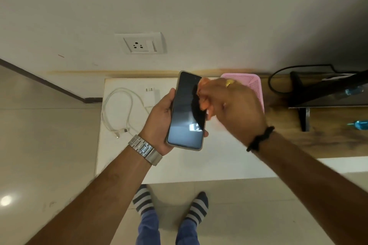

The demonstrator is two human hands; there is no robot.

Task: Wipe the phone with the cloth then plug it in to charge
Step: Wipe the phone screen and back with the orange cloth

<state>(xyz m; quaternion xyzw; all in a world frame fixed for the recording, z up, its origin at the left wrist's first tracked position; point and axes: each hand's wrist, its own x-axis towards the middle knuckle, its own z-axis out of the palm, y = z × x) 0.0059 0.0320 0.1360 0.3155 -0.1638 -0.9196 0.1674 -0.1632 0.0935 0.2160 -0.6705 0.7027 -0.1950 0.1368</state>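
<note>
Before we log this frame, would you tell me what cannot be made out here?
Head view:
- Orange cloth: mostly hidden in the blurred right hand.
- Pink perforated plastic basket: contents hidden behind that hand.
- White charging cable: connector type too small.
- Black monitor: cut off at right edge.

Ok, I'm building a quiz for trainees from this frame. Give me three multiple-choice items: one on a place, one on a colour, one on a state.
1. Where does the charger lie?
A. On the white table
B. On the floor
C. In the wall socket

2. What colour is the cloth?
A. Blue
B. Orange
C. Green

3. How is the phone?
A. Flat on the table
B. Plugged in
C. Held in the left hand

Key: 1 A, it rests beside its coiled cable. 2 B, orange shows under the right hand. 3 C, fingers wrap it, no cable attached.
</note>
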